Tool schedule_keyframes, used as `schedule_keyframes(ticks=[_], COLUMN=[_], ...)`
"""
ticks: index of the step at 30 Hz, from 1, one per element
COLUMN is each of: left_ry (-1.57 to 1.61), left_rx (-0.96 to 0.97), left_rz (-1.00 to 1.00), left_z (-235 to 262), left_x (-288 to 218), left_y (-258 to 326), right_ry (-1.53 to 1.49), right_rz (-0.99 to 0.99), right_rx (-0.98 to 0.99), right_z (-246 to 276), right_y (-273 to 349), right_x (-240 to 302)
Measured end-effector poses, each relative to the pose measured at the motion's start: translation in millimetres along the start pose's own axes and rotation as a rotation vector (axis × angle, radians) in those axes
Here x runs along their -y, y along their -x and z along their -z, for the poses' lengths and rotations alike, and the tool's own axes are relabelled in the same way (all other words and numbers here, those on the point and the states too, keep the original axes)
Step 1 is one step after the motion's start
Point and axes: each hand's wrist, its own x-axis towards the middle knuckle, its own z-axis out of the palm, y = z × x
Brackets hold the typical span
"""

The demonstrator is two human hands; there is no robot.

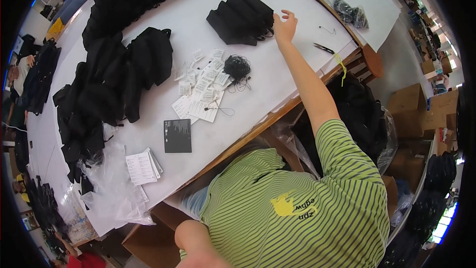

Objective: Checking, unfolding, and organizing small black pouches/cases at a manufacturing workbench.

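Note:
My right hand reaches out over the white table, at the right edge of a pile of black fabric pieces. Its fingers are apart and slightly curled, and the thumb side meets or nearly meets the fabric; whether they touch is unclear. My left arm is bent at the lower edge, and its hand is out of the picture. Nearer to me lie a heap of white printed tags, a tangle of thin black cords and a flat black card.
Crumpled black fabric covers the table's left side. Clear plastic bags and stacked white tags lie near its front. Small thread snips rest by the right edge, near a wooden stool. Cardboard boxes stand at right.

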Motion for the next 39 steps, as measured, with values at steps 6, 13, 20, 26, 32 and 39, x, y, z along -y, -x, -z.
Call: schedule_keyframes(ticks=[6,13,20,26,32,39], left_ry=[0.027,0.088,0.119,-0.568,-0.902,-0.998], left_rx=[-0.060,-0.149,0.126,0.557,1.052,1.179], left_rz=[0.032,-0.027,0.476,0.968,1.102,1.113], left_z=[-30,-18,21,98,170,164], left_x=[3,4,11,123,151,151], left_y=[-8,0,30,106,177,184], right_ry=[-0.284,0.015,0.137,0.071,0.204,0.191], right_rz=[0.479,0.449,0.271,0.270,0.310,0.338], right_rx=[0.373,0.735,0.838,0.821,0.790,0.829], right_z=[57,104,115,131,128,118], right_y=[82,160,168,158,149,138], right_x=[33,37,11,32,43,31])
